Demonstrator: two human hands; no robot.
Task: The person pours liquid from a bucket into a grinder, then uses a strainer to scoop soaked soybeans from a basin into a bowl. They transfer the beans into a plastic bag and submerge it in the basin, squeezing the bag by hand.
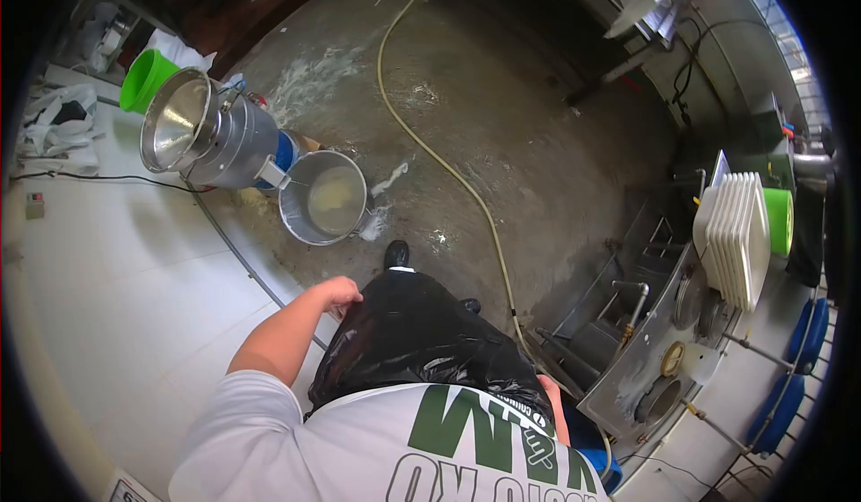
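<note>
My left hand [340,293] hangs at the left edge of the black plastic apron [404,336], its fingers curled in against it. Whether it grips the plastic is hidden. On the other side, only a strip of my right hand and forearm [553,405] shows beside the apron, with the fingers out of sight. Ahead of my left hand, a large metal pot [296,218] stands on the floor with some pale liquid at its bottom. The spout of a metal grinding machine [244,139] with a wide funnel hopper [175,123] reaches over the pot's rim.
A yellowish hose [466,184] runs along the wet floor [529,161] to my right side. A metal stove [619,394] with pipes and a stack of white trays [728,242] are at the right. A green bucket [146,82] sits behind the grinder; a cable crosses the white tiles [152,251].
</note>
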